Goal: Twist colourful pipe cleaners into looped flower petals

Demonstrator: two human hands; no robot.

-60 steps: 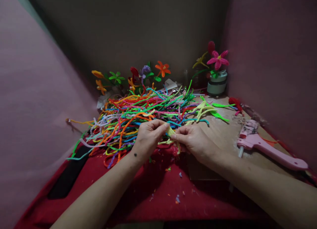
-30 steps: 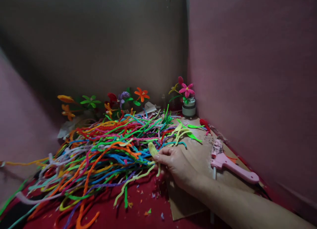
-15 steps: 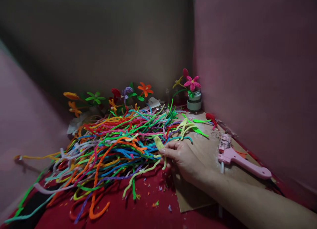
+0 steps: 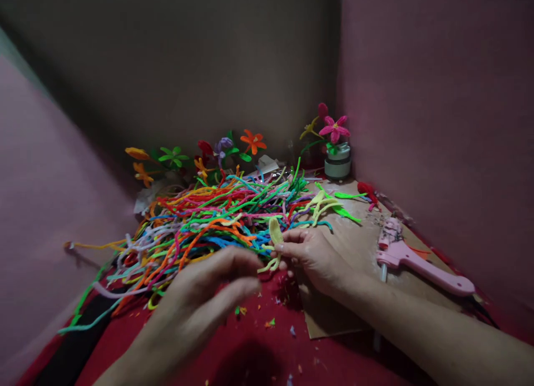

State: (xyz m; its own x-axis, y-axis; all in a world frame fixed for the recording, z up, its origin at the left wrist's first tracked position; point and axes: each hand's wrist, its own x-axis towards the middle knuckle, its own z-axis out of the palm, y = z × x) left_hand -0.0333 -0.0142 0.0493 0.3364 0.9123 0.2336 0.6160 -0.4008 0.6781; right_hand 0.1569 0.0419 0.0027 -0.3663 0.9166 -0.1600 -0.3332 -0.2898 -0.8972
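Between the thumb and fingers of my right hand is a pale yellow pipe-cleaner petal, upright, with loose tails hanging below it. My left hand, slightly blurred, is just left of those tails, its thumb and fingers apart and nothing seen in them. Behind both hands spreads a large heap of coloured pipe cleaners. More pale yellow pieces and bright green leaf shapes lie on the cardboard beyond my right hand.
A pink glue gun rests on the cardboard at right. Finished pipe-cleaner flowers stand at the back, one pink flower at a small pale jar. Fluff scraps litter the red cloth. Walls close in behind and on the right.
My left hand has come into view from the lower left, near the petal's tails. My right hand still holds the petal, now more upright. The whole view has shifted slightly.
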